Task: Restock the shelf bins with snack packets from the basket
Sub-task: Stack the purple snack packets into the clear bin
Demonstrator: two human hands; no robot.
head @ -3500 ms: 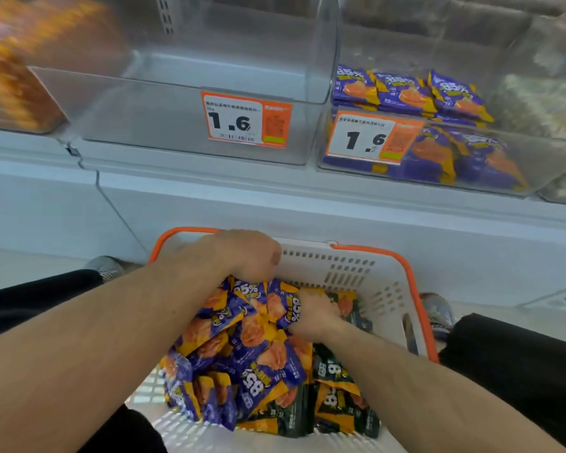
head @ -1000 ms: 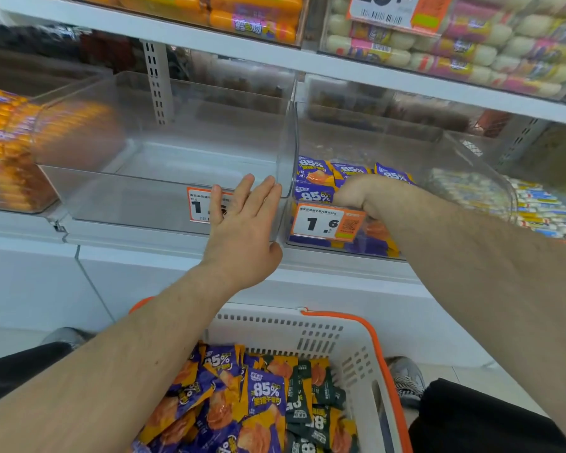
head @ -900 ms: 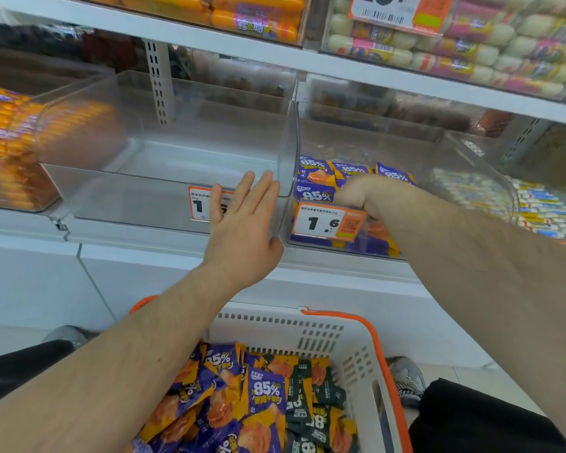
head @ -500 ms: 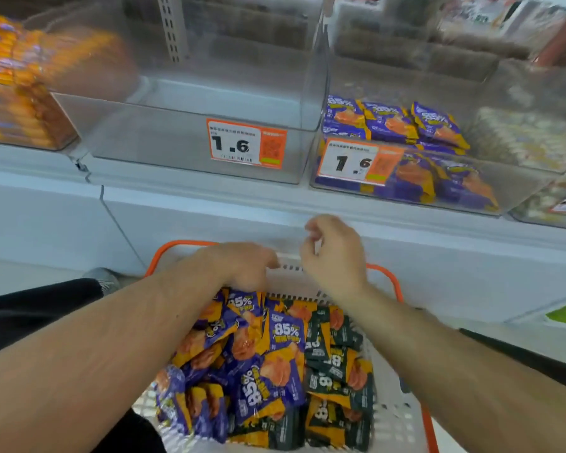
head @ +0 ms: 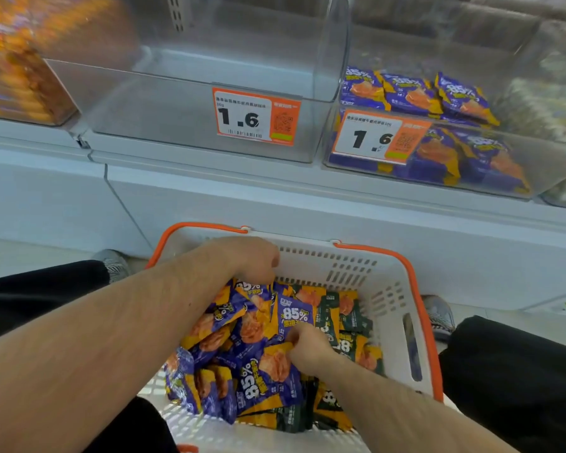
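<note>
A: Head view, the only one. What has changed in the last second?

B: A second ago the right hand (head: 304, 346) was up in the right bin (head: 553, 165), leaving purple packets, and the left hand (head: 252, 258) lay flat against the front of the empty bin (head: 183, 125). Now both are back down in the basket (head: 386, 289).

A: And the hands themselves?

B: They're apart. The right one, near the middle of the pile, has fingers curled into the purple packets (head: 262, 354), pinching at one or more. The left sits at about 11 o'clock in the basket, knuckles up, fingers buried in the same heap; whether it actually holds anything, I cannot tell.

A: Where does the stock stand?

B: Purple packets fill the basket's left and centre; dark green packets (head: 347, 325) lie from 1 to 5 o'clock. The right bin, at 1 o'clock in view, holds a partial layer of purple ones. The bin at 12 o'clock has none.

A: Meaning?

B: One drop is finished and another grab has begun. I'd judge plenty of restocking remains.
</note>
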